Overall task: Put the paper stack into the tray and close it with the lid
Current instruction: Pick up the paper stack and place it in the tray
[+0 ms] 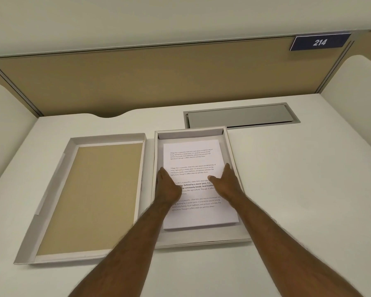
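1. Reaching forward over the near edge of the worktop (298, 189), I bring both forearms in so my hands meet the paper stack (193, 159) from either side.
2. My left hand (168, 185) is pressed against the stack's left edge with its fingers tucked down beside the sheets; I cannot tell how far they curl under. My right hand (227, 181) lies flat on the right side, thumb spread across the printed page. The two hands are apart, neither one clamped shut, pinching the sheets lightly from both edges so that they stay squared.
3. The paper stack already lies inside the tray (231, 151), its near end closer to the near wall and bare floor showing beyond its far end. I judge I am settling it flat rather than carrying it.
4. Just left of the tray, apart from it, the lid (90, 198) rests inside-up, brown lining showing, within easy reach for the closing step, which is not yet done.
5. Beyond the tray, a grey cable hatch (240, 116) sits flush in the worktop, then the partition with a sign (319, 42) reading 214.
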### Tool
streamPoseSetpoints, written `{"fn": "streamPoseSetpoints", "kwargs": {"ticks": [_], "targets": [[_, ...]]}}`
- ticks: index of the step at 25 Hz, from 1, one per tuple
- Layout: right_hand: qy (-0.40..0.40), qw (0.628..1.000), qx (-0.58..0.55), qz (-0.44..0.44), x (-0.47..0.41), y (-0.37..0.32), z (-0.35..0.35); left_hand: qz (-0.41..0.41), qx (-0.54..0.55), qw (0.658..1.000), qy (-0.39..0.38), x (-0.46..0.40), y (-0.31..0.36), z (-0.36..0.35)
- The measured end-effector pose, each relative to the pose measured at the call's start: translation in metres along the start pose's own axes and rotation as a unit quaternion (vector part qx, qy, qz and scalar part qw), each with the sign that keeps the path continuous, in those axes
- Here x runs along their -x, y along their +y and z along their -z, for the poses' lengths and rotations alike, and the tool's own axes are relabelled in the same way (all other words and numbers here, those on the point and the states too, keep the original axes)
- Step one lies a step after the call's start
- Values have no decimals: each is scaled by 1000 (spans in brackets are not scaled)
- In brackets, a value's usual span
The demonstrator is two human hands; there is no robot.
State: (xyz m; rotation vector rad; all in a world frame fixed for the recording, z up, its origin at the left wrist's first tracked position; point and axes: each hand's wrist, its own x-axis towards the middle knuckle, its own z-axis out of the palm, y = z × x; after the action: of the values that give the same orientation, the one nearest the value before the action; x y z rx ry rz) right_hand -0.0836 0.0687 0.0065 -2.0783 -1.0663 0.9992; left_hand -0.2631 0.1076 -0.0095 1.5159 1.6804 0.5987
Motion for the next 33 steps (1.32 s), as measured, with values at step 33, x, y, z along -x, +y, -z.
{"fn": "streamPoseSetpoints", "kwargs": {"ticks": [33], "targets": [[-65,988,95,107,43,15,1,-73,-152,983,-68,-57,32,7]]}}
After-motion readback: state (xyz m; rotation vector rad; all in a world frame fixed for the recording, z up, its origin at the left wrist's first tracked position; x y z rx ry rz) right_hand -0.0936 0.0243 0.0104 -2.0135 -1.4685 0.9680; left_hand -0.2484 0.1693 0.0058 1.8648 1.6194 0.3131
